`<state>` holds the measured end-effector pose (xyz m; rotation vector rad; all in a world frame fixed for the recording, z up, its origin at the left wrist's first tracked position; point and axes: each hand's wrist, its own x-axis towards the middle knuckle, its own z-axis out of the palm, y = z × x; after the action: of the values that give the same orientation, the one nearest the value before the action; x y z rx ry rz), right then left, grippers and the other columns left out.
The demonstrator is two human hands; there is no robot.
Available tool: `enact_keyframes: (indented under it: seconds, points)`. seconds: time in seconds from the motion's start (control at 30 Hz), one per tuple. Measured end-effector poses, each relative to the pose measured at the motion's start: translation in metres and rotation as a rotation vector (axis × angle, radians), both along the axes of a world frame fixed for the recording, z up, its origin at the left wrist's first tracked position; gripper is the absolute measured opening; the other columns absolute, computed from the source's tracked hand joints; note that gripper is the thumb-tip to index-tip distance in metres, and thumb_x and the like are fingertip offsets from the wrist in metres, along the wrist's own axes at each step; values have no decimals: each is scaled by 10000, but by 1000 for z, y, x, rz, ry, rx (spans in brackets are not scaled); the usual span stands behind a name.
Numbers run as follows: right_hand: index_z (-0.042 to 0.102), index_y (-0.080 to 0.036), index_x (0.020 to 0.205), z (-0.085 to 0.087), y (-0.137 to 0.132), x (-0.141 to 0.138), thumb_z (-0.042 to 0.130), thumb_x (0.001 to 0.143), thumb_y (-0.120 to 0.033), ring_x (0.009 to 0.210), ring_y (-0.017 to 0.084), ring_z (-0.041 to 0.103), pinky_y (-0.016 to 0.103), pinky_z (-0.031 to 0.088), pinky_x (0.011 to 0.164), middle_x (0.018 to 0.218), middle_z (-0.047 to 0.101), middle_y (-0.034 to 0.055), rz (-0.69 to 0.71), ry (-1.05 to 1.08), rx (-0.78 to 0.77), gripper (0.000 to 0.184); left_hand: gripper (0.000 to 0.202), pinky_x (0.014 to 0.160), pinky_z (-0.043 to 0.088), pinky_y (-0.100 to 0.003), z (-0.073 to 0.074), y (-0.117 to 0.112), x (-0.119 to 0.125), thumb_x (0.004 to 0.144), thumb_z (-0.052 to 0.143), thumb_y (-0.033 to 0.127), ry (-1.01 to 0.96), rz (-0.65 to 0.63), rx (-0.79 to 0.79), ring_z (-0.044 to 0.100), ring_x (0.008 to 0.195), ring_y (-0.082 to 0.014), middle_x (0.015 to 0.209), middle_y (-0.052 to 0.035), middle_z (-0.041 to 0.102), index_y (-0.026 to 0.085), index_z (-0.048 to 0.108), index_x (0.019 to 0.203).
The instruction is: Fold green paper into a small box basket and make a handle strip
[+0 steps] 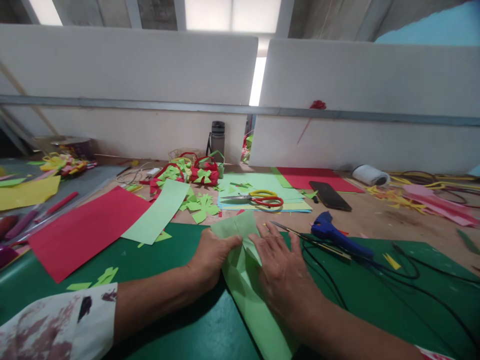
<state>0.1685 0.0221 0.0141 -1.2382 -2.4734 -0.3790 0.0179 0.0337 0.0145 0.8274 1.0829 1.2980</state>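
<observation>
Lying under both hands, the light green paper sheet (249, 300) runs lengthwise away from the person across the green cutting mat (168, 250), leaning slightly left at its far, folded end. The left hand (213, 255) bears on its left edge with fingers curled; whether it pinches a fold is unclear. The right hand (281, 267) lies flat and spread, equally near.

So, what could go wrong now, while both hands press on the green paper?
The left hand and right hand press the light green paper; uneven pressure may skew the fold.
The thin metal tool lies close to the right hand's fingers: possibly a cut.
The black cable of the glue gun loops nearby and could snag the wrist.
</observation>
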Motion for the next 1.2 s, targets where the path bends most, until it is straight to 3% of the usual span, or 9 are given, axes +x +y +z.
enact_keyframes:
  seconds: [0.17, 0.33, 0.4, 0.53, 0.63, 0.77, 0.87, 1.0, 1.2]
  points:
    - [556, -153, 1128, 17, 1, 4, 497, 646, -7, 1240, 331, 406, 567, 231, 977, 1188, 602, 126, 2, 34, -227, 507, 244, 563, 486, -262, 3, 0, 0, 555, 727, 223, 84, 37, 8, 591, 594, -162, 697, -48, 666, 98, 651, 750]
    - [601, -168, 942, 27, 3, 5, 481, 670, 36, 905, 232, 598, 501, 271, 943, 896, 669, 53, -29, 29, -294, 360, 211, 532, 462, -242, 7, -1, 0, 556, 712, 233, 142, 64, 20, 557, 556, -140, 644, -15, 633, 110, 641, 711]
    - [618, -184, 873, 28, 4, 4, 485, 690, 33, 919, 235, 593, 480, 297, 911, 892, 675, 44, -8, -26, -298, 314, 197, 528, 452, -232, 7, -1, 1, 550, 711, 232, 157, 78, 28, 540, 547, -129, 625, 1, 614, 118, 628, 688]
    - [659, -197, 830, 23, 5, 2, 542, 753, -61, 1006, 284, 566, 441, 353, 822, 1004, 678, 78, 37, -142, -231, 195, 193, 524, 440, -228, 7, 0, 2, 550, 704, 242, 160, 73, 34, 516, 535, -118, 610, 10, 593, 117, 621, 672]
    - [657, -158, 789, 18, 5, -1, 614, 774, -209, 900, 284, 593, 456, 344, 833, 876, 689, 98, 55, -144, -84, 68, 179, 517, 433, -226, 6, 0, 3, 549, 701, 231, 158, 63, 29, 502, 526, -112, 592, 13, 578, 115, 610, 650]
    - [631, -153, 780, 13, 6, -3, 559, 781, -82, 640, 203, 582, 464, 281, 903, 633, 635, 28, 59, -111, 79, 101, 189, 520, 438, -232, 4, 0, 3, 553, 696, 231, 139, 49, 12, 515, 534, -120, 604, 2, 592, 109, 615, 672]
    - [632, -156, 856, 13, 10, -3, 514, 799, -46, 627, 192, 572, 450, 249, 927, 639, 634, 22, 31, -72, 68, 171, 209, 539, 453, -242, 4, -2, 3, 559, 694, 237, 114, 19, 5, 540, 556, -134, 632, -10, 616, 107, 628, 708]
    - [640, -187, 762, 16, 15, 0, 476, 837, -74, 720, 201, 577, 413, 263, 889, 717, 649, 43, 19, -73, -54, 212, 169, 549, 457, -236, 5, -4, 4, 549, 692, 201, 83, -27, 9, 551, 562, -133, 637, 0, 625, 120, 613, 675]
    - [665, -184, 791, 23, 17, 2, 429, 858, -87, 784, 204, 555, 377, 295, 837, 777, 633, 70, -11, -66, -217, 264, 174, 557, 478, -253, 4, -5, 1, 538, 677, 156, 43, -92, -16, 574, 558, -146, 618, 6, 636, 126, 635, 705]
